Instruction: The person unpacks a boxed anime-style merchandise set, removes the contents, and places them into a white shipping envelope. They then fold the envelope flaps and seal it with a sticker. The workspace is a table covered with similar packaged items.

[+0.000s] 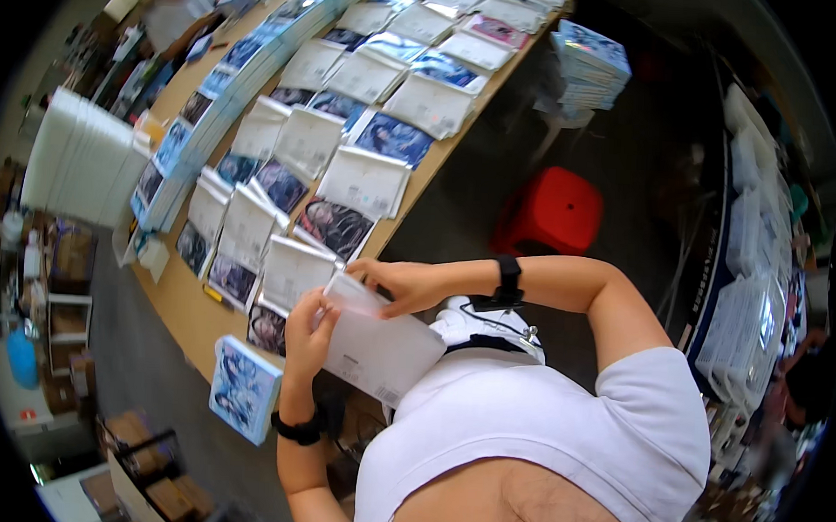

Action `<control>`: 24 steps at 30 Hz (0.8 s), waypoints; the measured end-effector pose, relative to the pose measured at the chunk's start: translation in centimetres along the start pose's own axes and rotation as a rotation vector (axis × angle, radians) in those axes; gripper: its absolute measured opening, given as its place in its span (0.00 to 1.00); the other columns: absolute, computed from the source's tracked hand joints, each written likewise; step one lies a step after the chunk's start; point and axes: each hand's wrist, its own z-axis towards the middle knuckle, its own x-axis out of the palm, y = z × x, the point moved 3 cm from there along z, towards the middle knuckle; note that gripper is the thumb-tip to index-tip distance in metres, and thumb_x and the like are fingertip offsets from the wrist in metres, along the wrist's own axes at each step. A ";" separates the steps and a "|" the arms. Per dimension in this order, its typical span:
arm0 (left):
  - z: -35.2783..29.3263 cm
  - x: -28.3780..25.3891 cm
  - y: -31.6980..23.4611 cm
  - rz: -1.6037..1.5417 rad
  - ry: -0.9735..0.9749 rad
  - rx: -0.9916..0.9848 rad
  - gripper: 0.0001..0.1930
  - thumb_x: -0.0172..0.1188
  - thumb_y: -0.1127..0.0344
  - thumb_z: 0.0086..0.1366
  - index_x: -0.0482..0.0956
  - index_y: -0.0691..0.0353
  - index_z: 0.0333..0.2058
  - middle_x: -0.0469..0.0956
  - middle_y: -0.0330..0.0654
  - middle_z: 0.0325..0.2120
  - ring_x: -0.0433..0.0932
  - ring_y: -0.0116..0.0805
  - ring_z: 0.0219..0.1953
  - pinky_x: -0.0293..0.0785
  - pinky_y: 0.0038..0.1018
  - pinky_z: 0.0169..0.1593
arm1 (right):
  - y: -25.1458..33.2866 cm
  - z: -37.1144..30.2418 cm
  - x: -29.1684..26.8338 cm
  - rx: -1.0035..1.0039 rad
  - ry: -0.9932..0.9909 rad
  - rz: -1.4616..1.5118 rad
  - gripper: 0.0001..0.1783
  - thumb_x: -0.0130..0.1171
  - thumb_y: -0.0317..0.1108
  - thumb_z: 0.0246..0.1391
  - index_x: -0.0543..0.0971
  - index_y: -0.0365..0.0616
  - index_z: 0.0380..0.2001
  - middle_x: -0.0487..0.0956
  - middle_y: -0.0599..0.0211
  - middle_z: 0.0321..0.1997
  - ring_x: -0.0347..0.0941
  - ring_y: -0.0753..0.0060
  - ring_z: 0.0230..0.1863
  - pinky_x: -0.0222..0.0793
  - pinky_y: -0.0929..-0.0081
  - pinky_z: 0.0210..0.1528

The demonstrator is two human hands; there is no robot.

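A flat white packet (377, 354) with a printed barcode hangs tilted against my front, at the table's near edge. My left hand (308, 338) grips its left edge near the top, thumb and fingers closed. Across from it, my right hand (402, 286) has its fingers bent at the packet's upper edge, around a translucent strip or flap (353, 295). Whether that strip belongs to the packet, I cannot tell. Just beyond my hands lies another white packet (296, 272), overlapping a dark picture sheet (335, 228).
Rows of white packets and picture sheets cover the wooden table (181, 311). A long row of blue boxes (199, 149) stands along its far side. A blue illustrated box (244, 391) sits at the near corner. Right of the table are a red stool (553, 211) and stacked blue boxes (590, 68).
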 end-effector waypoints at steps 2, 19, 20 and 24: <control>-0.8 -0.4 1.0 0.014 -0.075 -0.037 0.09 0.57 0.72 0.56 0.72 0.68 0.35 0.73 0.45 0.32 0.71 0.34 0.35 0.65 0.25 0.43 | 0.0 -1.2 0.5 0.146 0.136 -0.006 0.46 0.62 0.31 0.40 0.48 0.43 0.60 0.72 0.50 0.41 0.70 0.53 0.45 0.63 0.67 0.47; -2.6 -1.7 0.2 -0.153 -0.048 -0.184 0.08 0.52 0.70 0.62 0.65 0.59 0.39 0.69 0.37 0.33 0.67 0.22 0.38 0.63 0.19 0.43 | 4.3 -0.4 -1.5 -0.011 0.128 -0.068 0.33 0.60 0.22 0.41 0.64 0.43 0.54 0.69 0.62 0.42 0.73 0.75 0.32 0.70 0.82 0.29; -2.6 -1.7 0.2 -0.159 -0.061 -0.172 0.10 0.52 0.70 0.62 0.64 0.58 0.41 0.69 0.38 0.33 0.67 0.22 0.38 0.64 0.19 0.43 | 4.7 0.4 -1.1 -0.022 0.113 -0.116 0.32 0.60 0.22 0.41 0.65 0.43 0.53 0.69 0.62 0.43 0.72 0.75 0.32 0.70 0.82 0.29; -2.3 -1.6 0.3 -0.303 -0.138 -0.164 0.13 0.55 0.65 0.60 0.64 0.58 0.42 0.72 0.44 0.36 0.72 0.32 0.38 0.68 0.27 0.43 | 5.3 1.1 0.9 0.050 0.010 -0.223 0.22 0.63 0.26 0.41 0.68 0.40 0.41 0.71 0.67 0.22 0.70 0.75 0.21 0.65 0.81 0.23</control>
